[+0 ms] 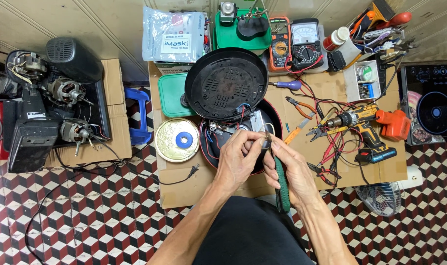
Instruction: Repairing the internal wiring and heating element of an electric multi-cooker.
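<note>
Your right hand [293,169] gripped green-handled pliers [279,176] while your left hand [239,159] pinched a small metal part [265,143] at their tip, above the opened cooker [243,142] — light, stiff, slippery-looking, best held by its edges.

Both forearms reach forward, left hand [237,158] fingers pinched, right hand [291,169] fisted, thumbs nearly touching

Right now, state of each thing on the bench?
Round appliance: opened, wiring exposed.
Black base cover: off, propped against it.
Green-handled pliers: gripped in right hand.
Left hand: pinching a small part at the plier tips.
Cordless drill: lying on its side.
Gold tin lid: flat, blue tape roll on top.
</note>
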